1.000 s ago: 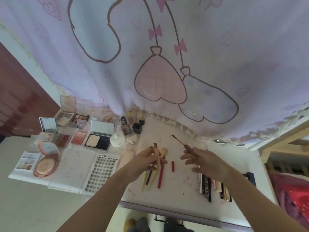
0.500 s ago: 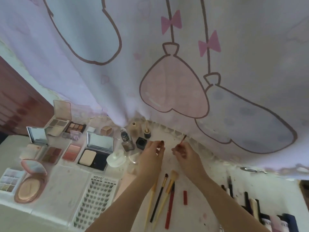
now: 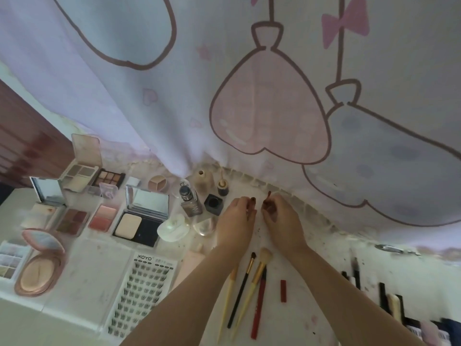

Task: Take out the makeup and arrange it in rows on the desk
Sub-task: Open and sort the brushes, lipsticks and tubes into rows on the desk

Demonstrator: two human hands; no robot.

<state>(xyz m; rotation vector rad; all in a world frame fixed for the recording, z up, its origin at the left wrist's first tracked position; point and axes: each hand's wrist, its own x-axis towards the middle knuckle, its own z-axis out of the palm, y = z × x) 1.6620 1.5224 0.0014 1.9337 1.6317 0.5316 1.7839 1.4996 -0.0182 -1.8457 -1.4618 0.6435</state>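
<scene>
My left hand (image 3: 236, 222) grips a slim lip gloss tube (image 3: 251, 204) near the back edge of the white desk (image 3: 306, 275), just right of a black jar (image 3: 213, 204). My right hand (image 3: 280, 217) pinches a thin applicator wand (image 3: 269, 195) with a reddish tip, close beside the tube. Whether wand and tube touch is hidden by my fingers. Below my wrists lie three brushes (image 3: 249, 283), a red pencil (image 3: 259, 304) and a small red cap (image 3: 283, 290).
Bottles (image 3: 190, 201), open compacts (image 3: 139, 221), palettes (image 3: 107, 178), a round pink compact (image 3: 40, 265) and a lash tray (image 3: 139, 298) fill the desk's left half. Dark tubes and pencils (image 3: 389, 300) lie at the right. A printed curtain (image 3: 249, 96) hangs onto the back edge.
Both hands have moved away from me to the desk's back edge and come close together, still holding tube and wand. The view has shifted forward and left.
</scene>
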